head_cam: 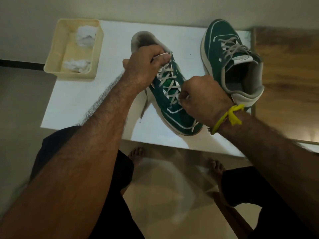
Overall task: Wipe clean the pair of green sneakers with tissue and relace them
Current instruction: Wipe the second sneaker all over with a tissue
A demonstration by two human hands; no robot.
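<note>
Head view: my left hand [145, 66] gripping sneaker [174, 107] collar, heel far, toe near; right hand [202, 97] pinching lace [170, 87] mid-row.

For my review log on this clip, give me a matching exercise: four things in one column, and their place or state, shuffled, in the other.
Things:
1. Left hand
2. Right hand
3. Second sneaker
4. Crumpled tissues

Place or state:
A. Lying in the cream tray
B. Pinching the lace low on the near sneaker
C. Standing untouched, laced, at the table's right edge
D. Gripping the lace at the top of the near sneaker

Pairs: 1-D, 2-B, 3-C, 4-A
</note>
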